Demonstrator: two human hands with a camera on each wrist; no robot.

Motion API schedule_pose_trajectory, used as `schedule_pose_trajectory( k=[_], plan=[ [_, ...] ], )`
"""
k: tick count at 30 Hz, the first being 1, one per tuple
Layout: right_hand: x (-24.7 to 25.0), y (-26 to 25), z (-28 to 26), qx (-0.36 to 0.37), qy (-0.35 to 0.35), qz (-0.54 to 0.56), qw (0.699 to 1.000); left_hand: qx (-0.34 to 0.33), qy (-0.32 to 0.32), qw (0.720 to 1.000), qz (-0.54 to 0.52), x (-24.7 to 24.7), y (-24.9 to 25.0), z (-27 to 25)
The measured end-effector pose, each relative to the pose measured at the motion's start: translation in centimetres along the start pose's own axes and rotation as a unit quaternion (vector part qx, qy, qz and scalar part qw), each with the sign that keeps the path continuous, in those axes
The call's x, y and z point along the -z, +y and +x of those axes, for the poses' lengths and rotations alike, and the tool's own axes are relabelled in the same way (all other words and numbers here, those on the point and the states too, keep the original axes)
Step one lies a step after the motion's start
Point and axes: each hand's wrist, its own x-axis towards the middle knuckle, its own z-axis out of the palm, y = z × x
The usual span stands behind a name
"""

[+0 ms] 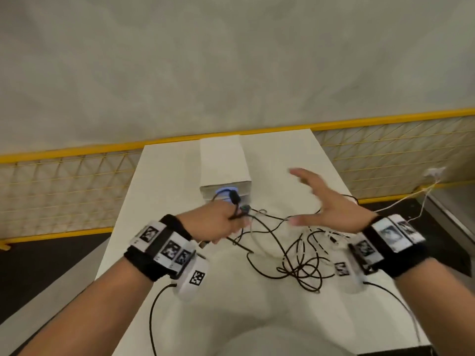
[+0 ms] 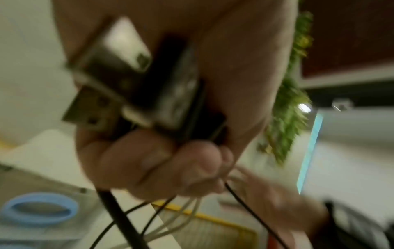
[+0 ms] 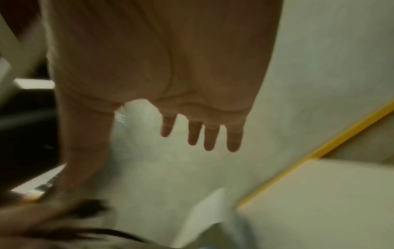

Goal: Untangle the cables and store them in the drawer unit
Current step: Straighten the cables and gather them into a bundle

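The white table [image 1: 180, 317] runs away from the viewer toward a yellow mesh fence [image 1: 64, 181], and the white drawer unit [image 1: 222, 163] stands at the middle of its far half, its front face toward the viewer with a pale blue ring handle [image 1: 226, 192] showing. The tangle of cables [image 1: 295, 258] lies on the table between the two hands and nearer the right one: thin black leads loop over and through thinner white ones, with several crossings and no strand lying free; the white leads read poorly against the table. The left hand [image 1: 218, 223] is closed round a bunch of cable ends just in front of the drawer unit, and the left wrist view shows a metal USB plug [image 2: 91, 107] and a dark connector body [image 2: 177, 84] jutting from the fist, with black and white leads trailing out below the fingers [image 2: 170, 166]. The right hand [image 1: 331, 204] hangs above the tangle with fingers spread and straight, holding nothing; the right wrist view confirms an empty palm. Risk, as judged: with several ends gripped at once, a pull by the left hand would likely tighten the loops rather than free them. A lifted bunch could also drag the whole mass toward the table edge. Whether any drawer is open cannot be told from these views; the hands and leads cover the lower front.
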Motion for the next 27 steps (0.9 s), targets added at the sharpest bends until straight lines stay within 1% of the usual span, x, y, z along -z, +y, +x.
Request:
schedule_pose_trajectory(
  k=[1,2,3,4,5,7,8,10,11,14,16,18,21,22,23,24,25,26,27],
  plan=[
    [-1.2,-2.9,0.7,0.052,-0.056,0.017,0.997,-0.01,-0.036,0.997,0.066,-0.4,1.0,0.1],
    [-2.4,-4.7,1.6,0.084,-0.114,0.025,0.99,-0.018,-0.062,0.993,0.102,-0.6,1.8,0.1],
    [-3.5,-6.1,2.3,0.098,-0.169,0.014,0.981,-0.025,-0.079,0.989,0.119,-0.6,2.6,0.0],
    [-4.6,-6.6,2.8,0.099,-0.21,-0.006,0.973,-0.031,-0.089,0.987,0.132,-0.4,3.2,-0.3],
    [-5.3,-6.5,3.2,0.089,-0.217,-0.033,0.972,-0.036,-0.097,0.984,0.144,0.1,3.5,-0.6],
    [-6.1,-5.1,3.2,0.071,-0.193,-0.072,0.976,-0.033,-0.1,0.983,0.148,1.1,3.1,-1.5],
    [-6.1,-4.0,3.2,0.049,-0.188,-0.056,0.979,-0.017,-0.093,0.987,0.13,1.6,2.4,-2.1],
    [-5.6,-2.6,2.7,0.015,-0.192,0.004,0.981,0.018,-0.077,0.995,0.061,2.2,0.6,-3.4],
    [-5.1,-2.2,2.4,0.01,-0.193,0.005,0.981,0.029,-0.07,0.997,0.02,2.3,-0.2,-4.0],
    [-2.9,-0.7,2.2,0.024,-0.159,-0.079,0.984,0.042,-0.038,0.995,-0.083,2.9,-2.1,-5.5],
    [-1.1,1.0,2.1,0.015,-0.114,-0.132,0.985,0.037,-0.01,0.991,-0.128,3.5,-3.3,-6.0],
    [0.3,2.9,2.1,-0.01,-0.058,-0.188,0.98,0.044,0.01,0.986,-0.158,3.7,-4.4,-6.0],
    [0.7,3.6,2.7,-0.06,-0.002,-0.275,0.959,0.04,0.004,0.981,-0.188,3.5,-5.7,-5.7],
    [0.9,3.7,2.9,-0.086,0.018,-0.294,0.952,0.034,0.009,0.977,-0.212,3.6,-6.3,-5.7],
    [1.4,4.0,2.9,-0.108,0.026,-0.279,0.954,0.027,0.024,0.968,-0.25,3.8,-7.2,-5.9],
    [2.0,4.3,2.8,-0.111,0.024,-0.217,0.969,0.017,0.032,0.949,-0.313,3.9,-8.1,-6.0],
    [2.6,4.6,2.6,-0.109,0.01,-0.115,0.987,-0.006,0.018,0.911,-0.412,3.7,-8.9,-6.1],
    [2.8,4.3,2.2,-0.107,-0.002,-0.001,0.994,-0.053,-0.022,0.834,-0.548,3.2,-9.2,-6.2],
    [2.6,4.0,2.0,-0.111,-0.011,0.079,0.991,-0.124,-0.069,0.727,-0.672,2.5,-8.8,-6.3]
  ],
)
